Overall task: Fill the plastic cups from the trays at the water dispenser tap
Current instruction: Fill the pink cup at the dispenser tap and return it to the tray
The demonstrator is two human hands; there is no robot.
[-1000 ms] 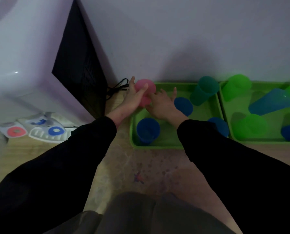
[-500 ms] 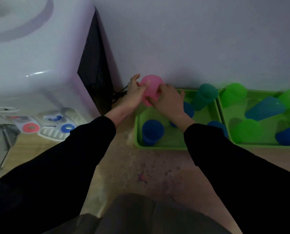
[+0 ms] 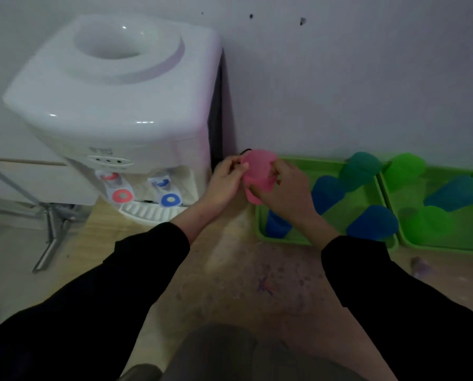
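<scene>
Fingers [image 3: 234,164] of the left hand [image 3: 224,185] and right hand [image 3: 284,193] pinch a translucent pink cup [image 3: 257,169] between them — over the green tray [image 3: 312,241] at its ten-o'clock corner, three o'clock from the dispenser taps [image 3: 169,188].

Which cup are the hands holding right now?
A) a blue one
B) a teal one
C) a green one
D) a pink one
D: the left hand and the right hand both grip the pink cup; the blue, green and teal ones sit untouched in the trays.
</scene>
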